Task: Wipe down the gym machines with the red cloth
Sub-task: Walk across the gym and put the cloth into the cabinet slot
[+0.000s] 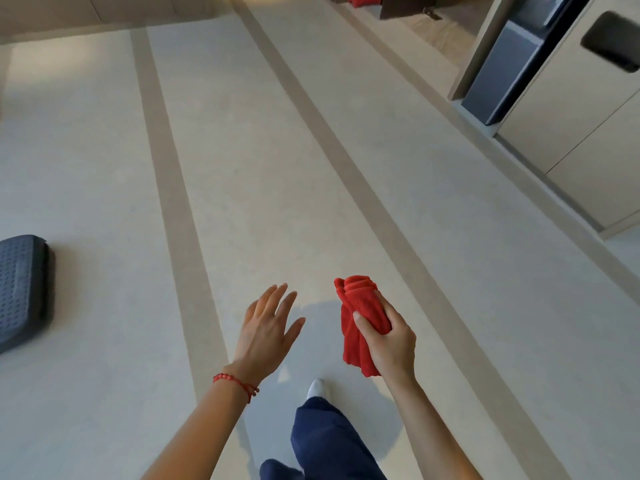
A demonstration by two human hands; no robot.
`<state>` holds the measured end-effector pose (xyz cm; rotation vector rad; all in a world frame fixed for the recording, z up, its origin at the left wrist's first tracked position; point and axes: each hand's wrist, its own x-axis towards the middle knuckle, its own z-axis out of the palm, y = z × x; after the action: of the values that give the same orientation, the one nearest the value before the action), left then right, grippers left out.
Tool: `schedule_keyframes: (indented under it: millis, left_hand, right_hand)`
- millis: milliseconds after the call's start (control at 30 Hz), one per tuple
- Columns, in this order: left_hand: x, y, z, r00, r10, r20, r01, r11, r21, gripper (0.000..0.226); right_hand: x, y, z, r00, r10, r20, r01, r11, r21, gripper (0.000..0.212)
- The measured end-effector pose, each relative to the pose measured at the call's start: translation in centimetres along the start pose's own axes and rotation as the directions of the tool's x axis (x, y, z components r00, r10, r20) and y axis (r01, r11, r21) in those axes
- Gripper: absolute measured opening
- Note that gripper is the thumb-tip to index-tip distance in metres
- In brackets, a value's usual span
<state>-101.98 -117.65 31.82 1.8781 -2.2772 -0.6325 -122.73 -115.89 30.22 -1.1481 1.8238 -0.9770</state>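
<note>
My right hand (388,337) grips the bunched red cloth (360,306) low in the view, right of centre; the cloth sticks out above and below my fingers. My left hand (268,327) hovers beside it to the left with fingers spread and straight, holding nothing; a red string bracelet circles that wrist. Both hands are over bare floor. No whole gym machine is in view, only a dark textured platform (20,289) at the left edge, well away from both hands.
The pale floor (277,168) has two tan stripes running away from me. Beige cabinets (571,133) and a dark grey unit (502,74) line the right side. My leg in dark blue trousers (329,441) with a white shoe steps forward below my hands.
</note>
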Motion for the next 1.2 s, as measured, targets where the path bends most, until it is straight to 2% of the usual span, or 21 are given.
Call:
schedule_keyframes:
  millis: [133,367,500,567,633,767,867,967,1200]
  left_hand:
    - [6.6,2.1,-1.2,0.997,0.076,0.019,-0.076,0.997,0.025,0.088]
    - [16.1,6.1,-1.8,0.97,0.24,0.049,-0.243,0.968,0.063,0.101]
    - [20.8,8.0,-1.5,0.939,0.33,0.095,-0.338,0.937,0.089,0.087]
    - [24.9,9.9,-1.1,0.9,0.404,0.16,-0.421,0.903,0.089,0.09]
    - [26.8,10.6,-1.2,0.877,0.45,0.169,-0.469,0.878,0.096,0.095]
    - [33.1,13.1,-1.5,0.797,0.55,0.249,-0.582,0.81,0.071,0.093]
    - [36.7,14.6,-1.7,0.737,0.614,0.283,-0.652,0.756,0.057,0.09]
    - [39.6,16.4,-1.6,0.688,0.653,0.318,-0.697,0.716,0.036,0.088]
    - [45.8,22.1,-0.2,0.626,0.705,0.332,-0.746,0.666,-0.008,0.083]
  right_hand:
    - [5.0,-0.5,-1.9,0.996,0.029,-0.09,-0.027,0.999,0.029,0.048]
    - [10.7,-0.7,-5.0,0.963,0.07,-0.259,-0.05,0.995,0.083,0.048]
    - [13.1,-0.7,-6.3,0.941,0.088,-0.326,-0.042,0.989,0.145,0.043]
    - [15.3,-0.1,-7.4,0.896,0.138,-0.423,-0.059,0.979,0.193,0.044]
    - [16.3,-0.5,-7.6,0.875,0.162,-0.457,-0.07,0.975,0.213,0.048]
    - [19.9,-0.7,-8.5,0.777,0.268,-0.569,-0.132,0.954,0.269,0.052]
    - [22.0,-1.1,-8.8,0.719,0.285,-0.634,-0.137,0.952,0.272,0.051]
    - [23.7,-1.3,-9.3,0.68,0.306,-0.666,-0.156,0.948,0.277,0.053]
    - [28.9,-0.3,-13.4,0.623,0.337,-0.706,-0.18,0.94,0.289,0.045]
